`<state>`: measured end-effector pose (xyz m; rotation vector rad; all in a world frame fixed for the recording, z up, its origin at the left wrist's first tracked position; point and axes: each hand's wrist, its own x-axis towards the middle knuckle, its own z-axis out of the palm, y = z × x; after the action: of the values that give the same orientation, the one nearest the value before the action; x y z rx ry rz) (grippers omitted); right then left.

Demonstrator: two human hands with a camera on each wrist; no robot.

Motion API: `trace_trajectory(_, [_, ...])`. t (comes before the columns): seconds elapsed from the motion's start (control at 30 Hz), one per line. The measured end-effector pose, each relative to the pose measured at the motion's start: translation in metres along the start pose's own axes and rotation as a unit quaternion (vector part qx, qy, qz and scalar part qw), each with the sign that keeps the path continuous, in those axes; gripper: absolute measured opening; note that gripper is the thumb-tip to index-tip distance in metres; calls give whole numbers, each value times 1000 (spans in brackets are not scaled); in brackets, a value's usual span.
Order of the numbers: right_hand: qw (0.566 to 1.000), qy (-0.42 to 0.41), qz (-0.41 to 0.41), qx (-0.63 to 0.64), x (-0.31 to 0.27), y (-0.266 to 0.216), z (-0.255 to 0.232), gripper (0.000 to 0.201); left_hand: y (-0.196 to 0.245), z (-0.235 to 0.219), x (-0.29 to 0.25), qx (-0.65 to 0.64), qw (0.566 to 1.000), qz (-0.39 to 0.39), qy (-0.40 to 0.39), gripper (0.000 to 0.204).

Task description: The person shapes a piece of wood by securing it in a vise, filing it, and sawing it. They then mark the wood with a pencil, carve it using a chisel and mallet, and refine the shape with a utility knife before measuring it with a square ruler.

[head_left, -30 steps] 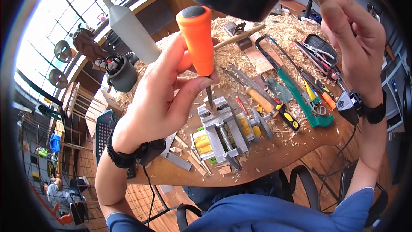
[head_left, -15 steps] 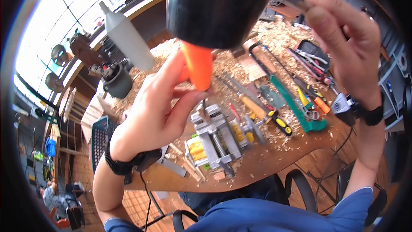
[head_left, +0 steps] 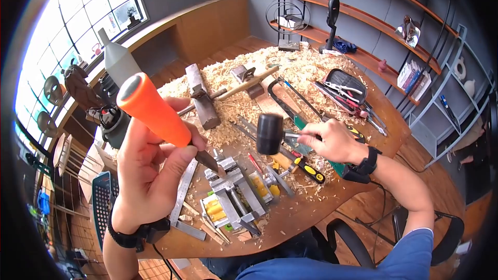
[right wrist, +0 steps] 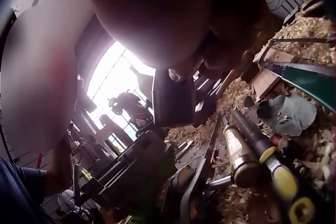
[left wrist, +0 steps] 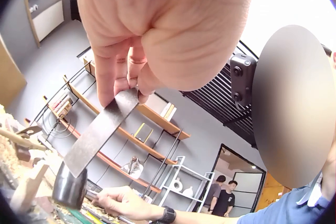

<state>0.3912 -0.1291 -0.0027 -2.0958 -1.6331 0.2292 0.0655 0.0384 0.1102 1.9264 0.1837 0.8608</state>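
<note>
My left hand point(head_left: 155, 171) pinches an orange-handled chisel point(head_left: 155, 111) low on its handle, blade slanting down to the right. The blade tip meets or overlaps a small wooden piece point(head_left: 221, 172) held in the metal vise point(head_left: 236, 192); contact is unclear. In the left wrist view the flat blade point(left wrist: 100, 132) runs out from the fingertips. My right hand point(head_left: 337, 142) grips the metal shaft of a mallet whose black head point(head_left: 270, 134) hangs over the bench, right of the chisel and apart from it.
Right of the vise lie a yellow-black handled tool point(head_left: 309, 171) and a green saw point(head_left: 299, 122). Behind are wood shavings point(head_left: 233, 109), wooden planes point(head_left: 202, 101) and a plier case point(head_left: 345, 85). A metal ruler point(head_left: 182, 189) and a basket point(head_left: 104, 197) are at the left.
The mallet has come down and right, away from above the chisel handle, with my right hand lower. The chisel leans more, its handle further left. The head view has shifted, showing more shelves.
</note>
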Motion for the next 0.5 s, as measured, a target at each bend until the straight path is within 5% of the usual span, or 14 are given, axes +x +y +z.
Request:
trace_trajectory(0.2, [997, -74, -18, 21, -14, 7, 28, 24, 17, -11, -1, 6, 999, -32, -9, 47])
trace_trajectory(0.33, [993, -73, -8, 87, -14, 15, 39, 25, 13, -19, -1, 210, 978, -9, -6, 28])
trace_trajectory(0.4, [992, -72, 5, 103, -14, 14, 42, 25, 4, -26, 3, 290, 953, -48, -66, 20])
trace_trajectory(0.5, [991, -74, 5, 111, -15, 14, 41, 26, -10, -17, 7, 351, 930, -14, -111, 26])
